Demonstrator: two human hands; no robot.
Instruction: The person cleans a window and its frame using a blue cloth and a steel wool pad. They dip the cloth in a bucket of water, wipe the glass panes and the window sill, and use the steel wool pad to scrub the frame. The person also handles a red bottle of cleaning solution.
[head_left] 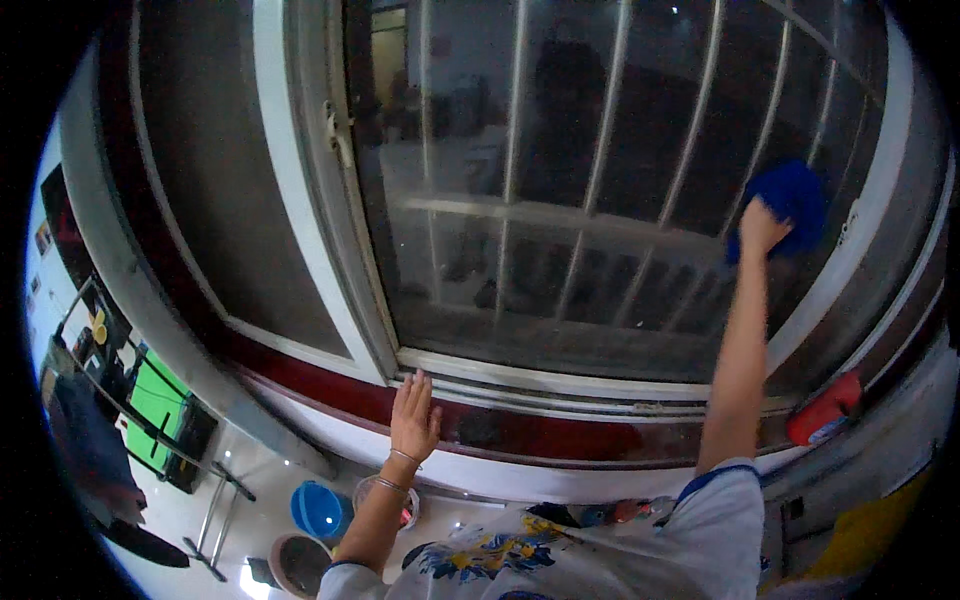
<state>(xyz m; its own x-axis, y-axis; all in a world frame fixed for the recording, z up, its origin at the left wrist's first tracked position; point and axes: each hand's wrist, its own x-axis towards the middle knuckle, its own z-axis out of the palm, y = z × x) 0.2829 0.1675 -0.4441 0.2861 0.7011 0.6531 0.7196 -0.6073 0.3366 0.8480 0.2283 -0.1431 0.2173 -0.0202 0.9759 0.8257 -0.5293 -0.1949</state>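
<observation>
My right hand is raised high and presses a blue cloth flat against the glass of a large window pane, near its right frame. My left hand rests open, fingers spread, on the dark red sill just below the white window track. White bars run behind the glass. A bracelet sits on my left wrist.
A red bottle-like object lies on the sill at the right. A second, closed pane stands to the left with a latch on its frame. Below left are a blue bucket, a round basin and a clothes rack.
</observation>
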